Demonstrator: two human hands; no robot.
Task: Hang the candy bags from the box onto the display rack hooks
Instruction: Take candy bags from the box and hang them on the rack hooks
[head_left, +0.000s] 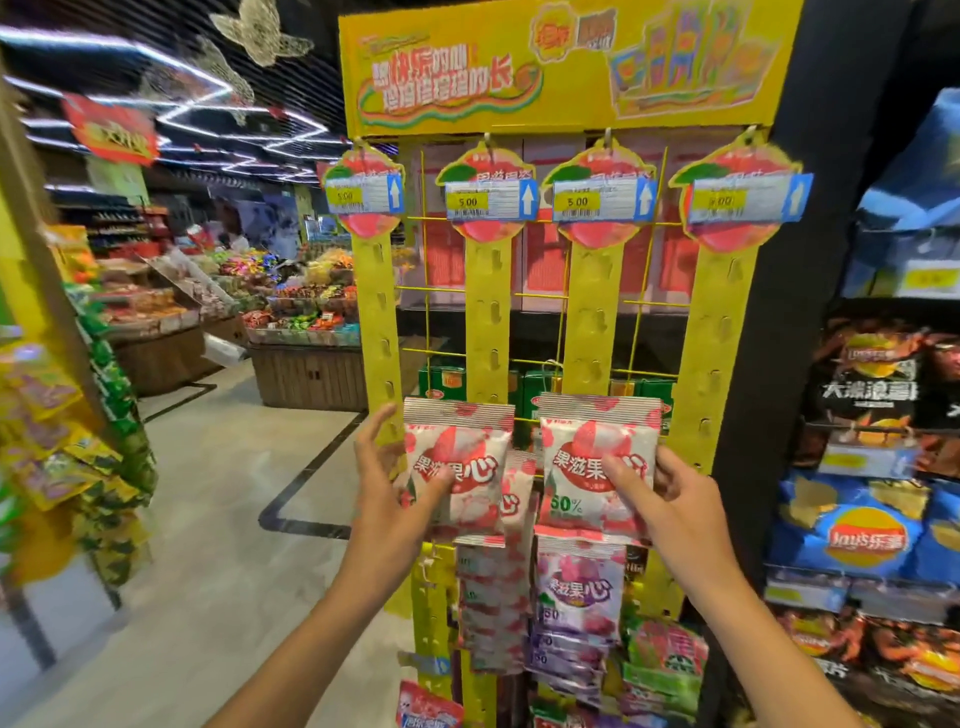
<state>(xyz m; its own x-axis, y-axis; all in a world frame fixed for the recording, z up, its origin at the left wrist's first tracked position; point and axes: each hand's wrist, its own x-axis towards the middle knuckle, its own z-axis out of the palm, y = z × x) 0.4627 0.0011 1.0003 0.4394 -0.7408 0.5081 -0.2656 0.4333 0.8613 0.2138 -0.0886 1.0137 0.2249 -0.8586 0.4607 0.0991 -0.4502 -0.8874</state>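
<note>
My hands each pinch upright candy bag: left hand (390, 480), right hand (657, 496); top edges up; bare rack strips (589, 317) above.

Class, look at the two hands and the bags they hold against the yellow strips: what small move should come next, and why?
Probably lift the left bag a little and slip its top onto a free hook on the second strip. The left hand and the right hand each pinch a bag, the right bag likewise at strip height, and the strips above are bare while lower hooks already carry bags.
</note>
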